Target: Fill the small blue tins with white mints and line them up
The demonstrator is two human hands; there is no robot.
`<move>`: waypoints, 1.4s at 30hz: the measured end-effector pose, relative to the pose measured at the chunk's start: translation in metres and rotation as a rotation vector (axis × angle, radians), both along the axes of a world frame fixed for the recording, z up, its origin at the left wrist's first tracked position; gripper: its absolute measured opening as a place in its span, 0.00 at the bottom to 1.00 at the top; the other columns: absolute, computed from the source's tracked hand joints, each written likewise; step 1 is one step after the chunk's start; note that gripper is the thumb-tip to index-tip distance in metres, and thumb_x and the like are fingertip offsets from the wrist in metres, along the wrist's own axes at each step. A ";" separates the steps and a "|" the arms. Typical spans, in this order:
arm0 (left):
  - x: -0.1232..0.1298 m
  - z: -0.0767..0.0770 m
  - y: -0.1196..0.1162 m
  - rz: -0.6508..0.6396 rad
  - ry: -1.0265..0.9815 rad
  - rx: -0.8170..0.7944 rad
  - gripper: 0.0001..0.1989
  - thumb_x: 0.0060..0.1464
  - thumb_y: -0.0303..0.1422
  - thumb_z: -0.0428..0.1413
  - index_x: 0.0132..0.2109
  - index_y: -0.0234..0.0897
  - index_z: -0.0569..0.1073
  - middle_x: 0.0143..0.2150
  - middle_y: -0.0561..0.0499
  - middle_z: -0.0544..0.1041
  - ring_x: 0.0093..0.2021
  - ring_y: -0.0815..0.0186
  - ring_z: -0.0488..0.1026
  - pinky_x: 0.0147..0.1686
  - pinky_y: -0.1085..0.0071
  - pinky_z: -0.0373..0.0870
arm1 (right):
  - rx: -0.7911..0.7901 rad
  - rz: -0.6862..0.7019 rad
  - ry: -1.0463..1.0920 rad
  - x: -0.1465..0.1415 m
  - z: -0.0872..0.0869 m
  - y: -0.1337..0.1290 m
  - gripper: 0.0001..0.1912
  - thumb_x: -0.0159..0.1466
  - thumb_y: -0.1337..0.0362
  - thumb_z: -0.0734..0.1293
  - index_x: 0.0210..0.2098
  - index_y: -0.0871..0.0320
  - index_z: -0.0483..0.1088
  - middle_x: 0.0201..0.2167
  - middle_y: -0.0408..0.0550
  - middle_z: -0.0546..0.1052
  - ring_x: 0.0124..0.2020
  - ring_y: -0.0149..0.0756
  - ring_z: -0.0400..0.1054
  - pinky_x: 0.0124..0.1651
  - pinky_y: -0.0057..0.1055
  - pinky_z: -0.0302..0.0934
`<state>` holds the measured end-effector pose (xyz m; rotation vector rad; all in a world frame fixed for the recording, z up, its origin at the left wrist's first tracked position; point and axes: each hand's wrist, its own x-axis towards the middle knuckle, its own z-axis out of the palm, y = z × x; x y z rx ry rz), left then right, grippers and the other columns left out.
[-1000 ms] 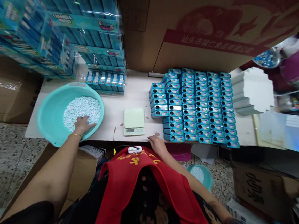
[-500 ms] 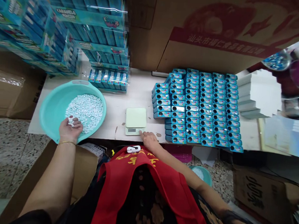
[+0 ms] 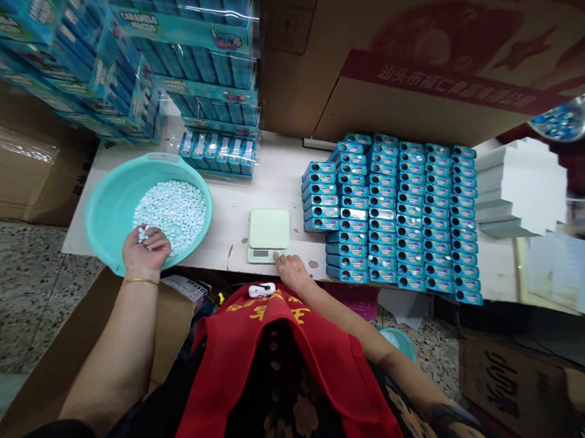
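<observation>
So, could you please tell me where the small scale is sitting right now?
In the head view the small scale sits at the table's near edge, between the teal basin on its left and the stacked blue tins on its right, with the right hand touching its front corner.

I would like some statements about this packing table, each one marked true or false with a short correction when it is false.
1. The left hand holds a scoop of small white candies over the teal basin. True.
2. The right hand rests on the stacked blue tins. False: its fingertip is at the front edge of the small scale, apart from the tins.
3. A tin stands on the scale platform. False: the platform is bare.
4. The basin stands to the left of the scale on the table. True.
5. Wrapped blue display boxes stand behind the basin. True.
</observation>
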<state>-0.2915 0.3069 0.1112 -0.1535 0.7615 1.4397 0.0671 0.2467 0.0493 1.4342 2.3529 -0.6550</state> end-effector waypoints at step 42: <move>0.016 0.009 -0.015 -0.010 -0.021 0.006 0.05 0.47 0.24 0.49 0.30 0.36 0.60 0.24 0.54 0.67 0.19 0.77 0.64 0.18 0.82 0.63 | 0.019 0.010 -0.019 -0.003 0.005 0.008 0.24 0.62 0.74 0.52 0.58 0.66 0.57 0.44 0.59 0.72 0.42 0.40 0.66 0.45 0.36 0.54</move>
